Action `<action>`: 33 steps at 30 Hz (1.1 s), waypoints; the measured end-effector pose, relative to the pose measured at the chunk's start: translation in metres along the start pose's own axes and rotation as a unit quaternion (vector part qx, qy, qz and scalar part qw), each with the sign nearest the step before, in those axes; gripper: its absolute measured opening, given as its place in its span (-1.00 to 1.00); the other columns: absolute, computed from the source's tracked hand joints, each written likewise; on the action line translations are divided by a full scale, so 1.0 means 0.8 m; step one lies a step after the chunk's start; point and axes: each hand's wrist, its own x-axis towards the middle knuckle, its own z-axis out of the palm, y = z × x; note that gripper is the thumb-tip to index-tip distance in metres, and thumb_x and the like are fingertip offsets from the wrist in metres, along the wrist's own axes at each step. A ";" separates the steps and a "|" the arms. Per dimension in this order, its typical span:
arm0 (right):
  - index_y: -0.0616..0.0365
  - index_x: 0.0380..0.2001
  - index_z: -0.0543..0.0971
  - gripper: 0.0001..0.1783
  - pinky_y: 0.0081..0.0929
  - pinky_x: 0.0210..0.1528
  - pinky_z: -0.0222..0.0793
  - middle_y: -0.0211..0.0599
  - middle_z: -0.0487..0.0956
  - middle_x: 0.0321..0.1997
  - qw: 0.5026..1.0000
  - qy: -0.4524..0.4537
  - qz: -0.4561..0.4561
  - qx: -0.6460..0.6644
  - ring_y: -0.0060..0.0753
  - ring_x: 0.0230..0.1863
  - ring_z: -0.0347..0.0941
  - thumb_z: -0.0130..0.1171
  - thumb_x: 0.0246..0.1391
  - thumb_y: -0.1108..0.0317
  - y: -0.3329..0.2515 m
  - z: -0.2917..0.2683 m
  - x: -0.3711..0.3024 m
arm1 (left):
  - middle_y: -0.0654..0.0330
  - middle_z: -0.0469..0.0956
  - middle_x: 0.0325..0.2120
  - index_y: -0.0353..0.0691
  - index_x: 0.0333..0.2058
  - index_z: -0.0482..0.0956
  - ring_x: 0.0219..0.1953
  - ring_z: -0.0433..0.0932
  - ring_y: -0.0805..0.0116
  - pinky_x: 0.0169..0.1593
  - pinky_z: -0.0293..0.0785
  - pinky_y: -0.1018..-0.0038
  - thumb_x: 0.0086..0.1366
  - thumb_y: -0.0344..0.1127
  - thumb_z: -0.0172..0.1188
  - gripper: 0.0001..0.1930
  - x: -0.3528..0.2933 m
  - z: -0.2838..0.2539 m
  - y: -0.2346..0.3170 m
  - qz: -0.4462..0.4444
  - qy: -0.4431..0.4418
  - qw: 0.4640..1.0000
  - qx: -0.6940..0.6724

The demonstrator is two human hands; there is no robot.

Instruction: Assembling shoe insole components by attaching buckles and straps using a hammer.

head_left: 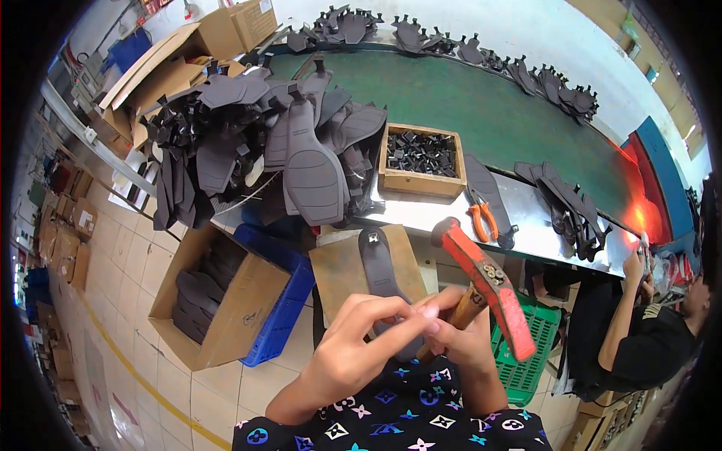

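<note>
My right hand (pixel 468 342) is wrapped round the wooden handle of a hammer (pixel 487 282), whose worn red head points up and to the right. Beside it, my left hand (pixel 361 338) is closed in a pinch, its fingertips meeting those of the right; whatever they hold is too small to make out. Behind my hands a dark grey shoe sole (pixel 380 267) lies on a brown board (pixel 335 263). A small shiny metal piece (pixel 373 237) sits at the sole's far end, while its near end is partly hidden by my hands.
A wooden box (pixel 421 183) of small black parts and orange-handled pliers (pixel 483 218) lie on the bench, right of piled soles (pixel 312 173). Soles line the green conveyor (pixel 481 105). A carton (pixel 226 301) stands left, a green crate (pixel 526 346) right. Another person (pixel 647 331) works at right.
</note>
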 end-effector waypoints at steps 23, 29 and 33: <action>0.38 -0.16 0.63 -0.74 -0.55 -0.19 0.51 -0.21 0.70 -0.26 0.939 -0.035 -0.037 -0.339 -0.57 -0.27 0.59 0.34 0.09 0.47 0.058 -0.043 0.148 | -0.05 0.64 -0.13 -0.29 -0.16 0.65 0.08 0.57 0.07 0.24 0.35 0.17 0.12 -0.40 0.34 -0.72 -0.014 0.075 -0.204 -0.170 -0.015 0.985 -0.035; 0.37 -0.15 0.61 -0.72 -0.48 -0.09 0.54 -0.19 0.71 -0.22 0.897 -0.067 -0.050 -0.433 -0.45 -0.19 0.65 0.33 0.03 0.54 0.074 -0.058 0.142 | -0.01 0.66 -0.14 -0.29 -0.17 0.67 0.09 0.57 0.14 0.30 0.27 0.17 0.10 -0.44 0.31 -0.73 -0.017 0.070 -0.201 -0.188 -0.027 0.981 -0.052; 0.28 -0.28 0.55 -0.73 -0.38 -0.31 0.46 -0.02 0.59 -0.38 0.879 -0.067 -0.101 -0.461 0.08 -0.36 0.57 0.22 -0.16 0.61 0.073 -0.057 0.140 | 0.04 0.66 -0.13 -0.27 -0.12 0.67 0.12 0.55 0.16 0.30 0.24 0.18 0.11 -0.40 0.33 -0.69 -0.018 0.071 -0.203 -0.181 -0.027 0.982 -0.054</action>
